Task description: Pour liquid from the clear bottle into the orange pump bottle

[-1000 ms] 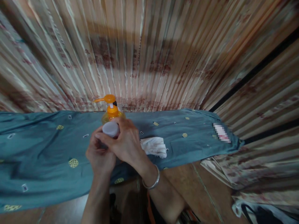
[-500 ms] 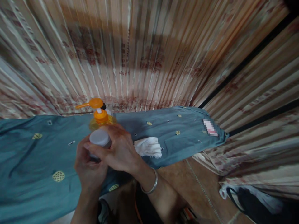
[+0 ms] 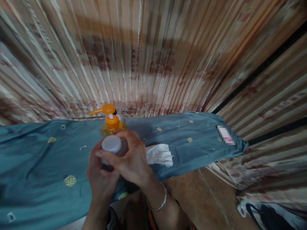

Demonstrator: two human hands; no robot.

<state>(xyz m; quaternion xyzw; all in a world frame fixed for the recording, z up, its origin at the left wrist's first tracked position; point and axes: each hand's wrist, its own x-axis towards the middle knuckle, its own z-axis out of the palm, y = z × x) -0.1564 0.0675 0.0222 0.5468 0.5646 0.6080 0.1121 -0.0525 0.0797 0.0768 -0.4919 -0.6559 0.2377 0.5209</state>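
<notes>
Both hands are close together around a small container with a round pale grey lid (image 3: 111, 143); its lower body is mostly hidden by my fingers. My left hand (image 3: 102, 182) wraps around the container from the left and below. My right hand (image 3: 133, 156) curls over it from the right, its thumb against the front edge of the lid and its fingers behind. Just beyond them stands a pump bottle (image 3: 112, 123) with an orange pump and yellow liquid, its lower part covered by my right hand. A white cloth (image 3: 159, 155) lies to the right of my right hand.
A teal sheet with pineapple prints (image 3: 35, 163) covers the long surface. Patterned curtains (image 3: 153, 57) hang behind it and at the right. A pixelated pale item (image 3: 225, 134) lies near the right end. On the tiled floor (image 3: 199, 198), a dark bag (image 3: 271, 214) sits at lower right.
The whole view has shifted, so everything appears farther right and slightly lower. My right fingers look a little more spread around the lid, and both hands still hold the container.
</notes>
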